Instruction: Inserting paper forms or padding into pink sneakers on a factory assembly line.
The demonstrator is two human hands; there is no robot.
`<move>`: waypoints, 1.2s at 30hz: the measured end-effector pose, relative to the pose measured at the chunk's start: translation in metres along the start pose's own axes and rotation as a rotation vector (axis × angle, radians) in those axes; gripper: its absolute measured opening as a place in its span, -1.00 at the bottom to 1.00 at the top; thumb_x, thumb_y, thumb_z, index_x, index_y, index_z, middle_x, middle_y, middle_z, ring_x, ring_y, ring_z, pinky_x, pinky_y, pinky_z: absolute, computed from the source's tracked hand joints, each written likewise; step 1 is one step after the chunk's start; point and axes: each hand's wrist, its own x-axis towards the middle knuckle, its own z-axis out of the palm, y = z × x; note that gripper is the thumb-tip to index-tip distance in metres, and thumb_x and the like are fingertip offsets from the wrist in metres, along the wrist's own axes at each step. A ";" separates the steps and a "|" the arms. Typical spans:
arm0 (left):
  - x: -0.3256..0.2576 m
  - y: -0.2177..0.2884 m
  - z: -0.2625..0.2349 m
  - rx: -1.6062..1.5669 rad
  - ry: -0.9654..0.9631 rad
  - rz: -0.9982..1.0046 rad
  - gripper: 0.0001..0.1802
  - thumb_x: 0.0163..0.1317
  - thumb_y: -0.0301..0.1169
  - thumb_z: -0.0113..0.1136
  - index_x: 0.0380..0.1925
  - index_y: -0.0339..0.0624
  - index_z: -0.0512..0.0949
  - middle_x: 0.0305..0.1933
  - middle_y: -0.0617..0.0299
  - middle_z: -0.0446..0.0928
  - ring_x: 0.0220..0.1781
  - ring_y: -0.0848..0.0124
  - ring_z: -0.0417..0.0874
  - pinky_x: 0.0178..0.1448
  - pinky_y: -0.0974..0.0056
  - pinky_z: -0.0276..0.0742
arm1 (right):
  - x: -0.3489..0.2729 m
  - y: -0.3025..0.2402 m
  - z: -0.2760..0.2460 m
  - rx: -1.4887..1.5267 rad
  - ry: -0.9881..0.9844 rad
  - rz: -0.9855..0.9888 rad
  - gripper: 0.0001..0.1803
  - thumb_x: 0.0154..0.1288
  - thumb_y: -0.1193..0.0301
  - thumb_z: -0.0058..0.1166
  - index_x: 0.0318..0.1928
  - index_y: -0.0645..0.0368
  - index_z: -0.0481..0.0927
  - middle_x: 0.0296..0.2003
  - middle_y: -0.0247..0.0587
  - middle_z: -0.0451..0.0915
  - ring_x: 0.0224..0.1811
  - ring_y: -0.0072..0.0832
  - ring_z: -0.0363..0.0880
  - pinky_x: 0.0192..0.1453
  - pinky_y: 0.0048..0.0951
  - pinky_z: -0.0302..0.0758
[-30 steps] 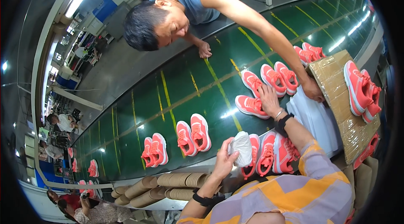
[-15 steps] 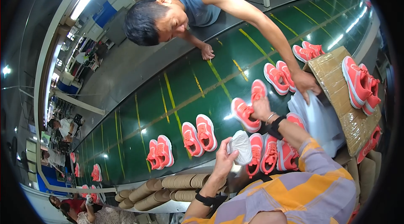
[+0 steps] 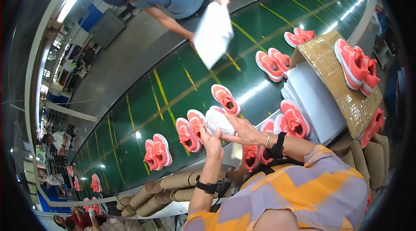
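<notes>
My left hand (image 3: 212, 145) and my right hand (image 3: 243, 130) are both closed around a white wad of crumpled paper (image 3: 220, 123). They hold it over the near edge of the green belt. Just beyond the wad lies a coral shoe (image 3: 226, 100) with a white sole; a second shoe is mostly hidden behind the paper. To the left, a pair of matching shoes (image 3: 187, 135) sits close to my left hand. Several more coral shoes stand near my right forearm, among them one upright shoe (image 3: 295, 119) and one partly covered shoe (image 3: 250, 156).
Across the green conveyor belt (image 3: 143, 120), a co-worker holds white paper sheets (image 3: 215, 36). A cardboard box (image 3: 318, 64) bears a shoe pair (image 3: 352, 68) on top and stands by a white paper stack (image 3: 316, 105). Brown ribbed shoe forms (image 3: 186, 182) lie stacked at the near edge.
My right hand has let go of the coral shoe and joined my left hand on the paper wad. The co-worker has lifted paper from the stack to the far side. My view has shifted.
</notes>
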 end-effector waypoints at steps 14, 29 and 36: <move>0.085 -0.020 -0.067 0.969 -0.375 -0.023 -0.77 0.19 -0.46 0.22 -0.16 -0.30 0.55 -0.19 0.05 0.64 -0.15 0.34 0.66 -0.10 0.26 0.55 | -0.006 0.033 -0.052 -0.350 -0.322 0.421 -0.28 -0.04 0.24 0.32 0.10 0.17 0.25 -0.31 0.11 0.64 -0.26 0.06 0.62 -0.11 -0.07 0.48; 0.137 -0.066 -0.037 1.348 -0.722 0.373 -0.71 0.30 -0.32 0.04 -0.29 -0.40 0.50 -0.26 -0.26 0.56 -0.16 -0.14 0.59 -0.09 -0.08 0.52 | 0.055 0.095 0.048 -0.529 -0.247 0.527 -0.43 0.00 0.26 0.25 -0.10 0.25 0.22 -0.46 0.15 0.59 -0.35 0.13 0.61 -0.24 0.06 0.48; 0.140 -0.061 -0.046 1.257 -0.672 0.382 -0.79 0.29 -0.39 -0.04 -0.28 -0.34 0.47 -0.24 -0.20 0.57 -0.18 -0.15 0.60 -0.13 -0.07 0.51 | 0.036 0.107 0.049 -0.857 -0.384 -0.037 -0.33 -0.05 0.07 0.37 -0.08 0.22 0.36 -0.24 -0.09 0.46 -0.23 -0.25 0.53 -0.24 -0.31 0.49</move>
